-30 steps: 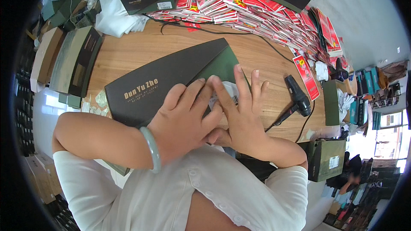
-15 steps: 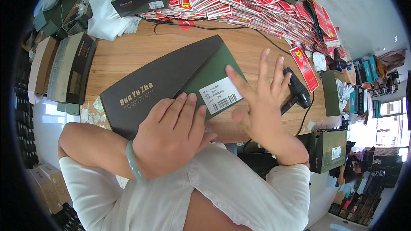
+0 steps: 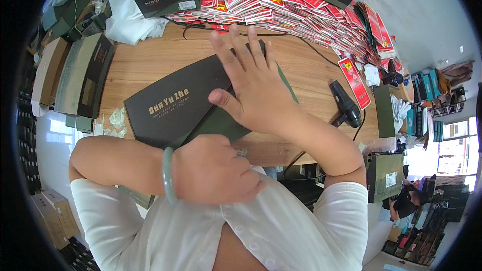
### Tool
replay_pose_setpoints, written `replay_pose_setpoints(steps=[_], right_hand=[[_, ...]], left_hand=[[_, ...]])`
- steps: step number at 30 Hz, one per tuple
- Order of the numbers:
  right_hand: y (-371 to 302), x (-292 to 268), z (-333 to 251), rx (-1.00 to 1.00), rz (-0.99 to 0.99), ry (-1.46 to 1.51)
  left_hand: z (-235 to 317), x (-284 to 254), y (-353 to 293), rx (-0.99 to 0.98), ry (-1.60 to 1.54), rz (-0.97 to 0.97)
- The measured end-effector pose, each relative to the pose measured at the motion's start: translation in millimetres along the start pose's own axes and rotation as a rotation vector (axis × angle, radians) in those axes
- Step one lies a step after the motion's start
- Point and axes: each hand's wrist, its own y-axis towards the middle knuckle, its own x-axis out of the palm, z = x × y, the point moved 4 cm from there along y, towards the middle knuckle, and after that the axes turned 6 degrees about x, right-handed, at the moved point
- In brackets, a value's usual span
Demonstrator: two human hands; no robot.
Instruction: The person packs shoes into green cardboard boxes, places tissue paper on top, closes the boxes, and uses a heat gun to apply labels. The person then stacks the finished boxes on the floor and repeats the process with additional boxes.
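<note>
A dark shoebox (image 3: 155, 115) with gold lettering and a green diagonal section (image 3: 223, 128) lies on the wooden table in front of me. Over its right part, my right hand (image 3: 253, 85) is open with the fingers spread; it hides part of the lid and the label area. Whether that palm touches the box, I cannot tell. My left hand (image 3: 218, 170), with a pale green bangle (image 3: 167, 174) at the wrist, is closed near my shirt, by the box's near edge. Its fingers curl under, so anything inside them is hidden.
A black hair dryer (image 3: 345, 104) lies right of the box, its cord trailing off the table. Heaps of red printed cards (image 3: 296, 12) fill the back. More shoeboxes (image 3: 83, 78) stand at left, and another box (image 3: 384, 178) sits low at right.
My right hand has swept left across the box, covering where the white label showed. My left hand has come off the lid toward my body, its fingers curling in.
</note>
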Motion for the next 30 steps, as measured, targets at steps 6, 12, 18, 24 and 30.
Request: replay_pose_setpoints(steps=[6,12,18,24,30], right_hand=[[-1.5,-0.4,3.1,0.0,0.185,0.048],[-18.4,-21.6,84.1,0.411,0.48,1.244],[-55.6,32.5,104.5,0.838,-0.093,1.644],[-58.9,43.5,65.6,0.658,-0.297,1.752],[-89.0,66.2,62.1,0.439,-0.226,1.863]], left_hand=[[3.0,3.1,1.0,0.022,0.049,-0.094],[4.6,-57.4,-18.7,-0.191,-0.177,0.21],[9.2,-19.7,-179.3,-1.148,-0.443,1.066],[25.3,65.6,-178.0,-1.261,-1.49,1.004],[-22.2,65.6,-204.5,-1.038,-1.214,1.056]])
